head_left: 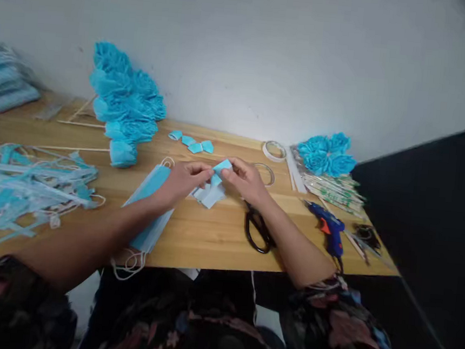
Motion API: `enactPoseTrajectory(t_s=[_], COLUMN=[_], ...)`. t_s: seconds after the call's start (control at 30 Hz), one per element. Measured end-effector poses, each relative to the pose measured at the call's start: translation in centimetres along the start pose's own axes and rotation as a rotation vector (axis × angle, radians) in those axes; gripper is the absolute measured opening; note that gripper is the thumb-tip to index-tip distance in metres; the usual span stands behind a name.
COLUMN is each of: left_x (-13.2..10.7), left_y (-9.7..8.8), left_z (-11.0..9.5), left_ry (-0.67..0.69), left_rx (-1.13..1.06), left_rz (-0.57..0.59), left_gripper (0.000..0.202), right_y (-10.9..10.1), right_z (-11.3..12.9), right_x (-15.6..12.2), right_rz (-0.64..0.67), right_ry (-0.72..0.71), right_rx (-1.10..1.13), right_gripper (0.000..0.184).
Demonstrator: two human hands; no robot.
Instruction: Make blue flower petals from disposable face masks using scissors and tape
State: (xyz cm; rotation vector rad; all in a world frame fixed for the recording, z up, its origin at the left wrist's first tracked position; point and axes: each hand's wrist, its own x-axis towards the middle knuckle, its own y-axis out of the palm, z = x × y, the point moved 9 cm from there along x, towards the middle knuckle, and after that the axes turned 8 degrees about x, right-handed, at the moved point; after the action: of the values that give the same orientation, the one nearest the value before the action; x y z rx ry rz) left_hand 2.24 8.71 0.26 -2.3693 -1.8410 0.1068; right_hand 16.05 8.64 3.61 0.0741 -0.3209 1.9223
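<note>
Between my two hands is a small blue fabric piece (222,167), pinched at both sides over the middle of the table. My left hand (188,179) grips its left edge, and my right hand (246,179) holds its right side with thumb and fingers. Right below lie several pale cut pieces (209,195). Under my left forearm rests a stack of blue face masks (156,181), partly hidden, with white ear loops. Black-handled scissors (257,234) lie beside my right forearm, their blades hidden. Behind my hands sit several blue cut pieces (195,147).
Blue fabric flowers (128,103) stand at back left, more flowers (326,153) at back right on wrapped sticks (337,192). Mask scraps (23,189) heap at left. A blue glue gun (329,226), tape rolls (274,151) and the wooden table's front edge (208,263) are near.
</note>
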Motion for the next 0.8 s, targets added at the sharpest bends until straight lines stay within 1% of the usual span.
enactPoseTrajectory(t_s=[0.2,0.4,0.53,0.8], left_x=[-0.21,-0.05,-0.05,-0.12], left_y=[0.56,0.61,0.69,0.65], left_z=[-0.26,0.19,0.30,0.12], left_ry=[-0.013,-0.051,-0.035,-0.024], left_rx=[0.038,0.015,0.003,0.028], left_rz=[0.052,0.055,0.071,0.064], left_gripper=[0.023,0.014,0.016,0.017], right_y=[-0.58,-0.75,-0.85,-0.77], right_z=[-0.77,-0.32,0.00,-0.05], right_x=[0.34,0.15,0.11,0.06], right_rz=[-0.077,-0.108,-0.118,-0.113], right_ry=[0.012,-0.036,-0.072,-0.085], right_rx=[-0.030,-0.062,-0.077,-0.115], right_gripper=[0.039,0.025,0.019,0.016])
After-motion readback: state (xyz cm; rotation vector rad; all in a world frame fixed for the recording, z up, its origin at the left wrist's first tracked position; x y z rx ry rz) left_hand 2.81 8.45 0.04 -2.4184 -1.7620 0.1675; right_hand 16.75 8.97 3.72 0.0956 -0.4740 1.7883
